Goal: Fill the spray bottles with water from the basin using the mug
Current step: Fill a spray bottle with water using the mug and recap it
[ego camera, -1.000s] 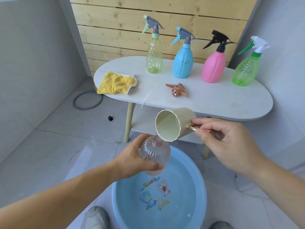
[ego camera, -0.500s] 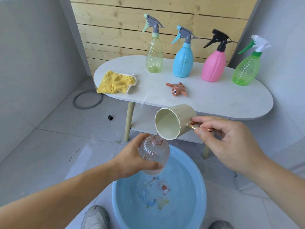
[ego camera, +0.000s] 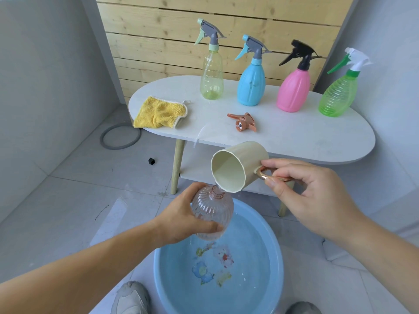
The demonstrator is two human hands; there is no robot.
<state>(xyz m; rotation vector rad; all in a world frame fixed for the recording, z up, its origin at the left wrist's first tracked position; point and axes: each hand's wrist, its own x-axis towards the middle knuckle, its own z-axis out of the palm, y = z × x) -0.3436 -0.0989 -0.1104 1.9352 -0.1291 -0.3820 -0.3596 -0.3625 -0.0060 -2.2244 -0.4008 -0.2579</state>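
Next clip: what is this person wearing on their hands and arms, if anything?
Nothing visible. The left hand and right hand are bare: no gloves, rings, watch or wristband. Both arms are uncovered to the frame edge, with no sleeve in view.

mug (ego camera: 240, 168): cream, tipped over clear bottle (ego camera: 213, 211) | basin (ego camera: 260, 245): blue, water
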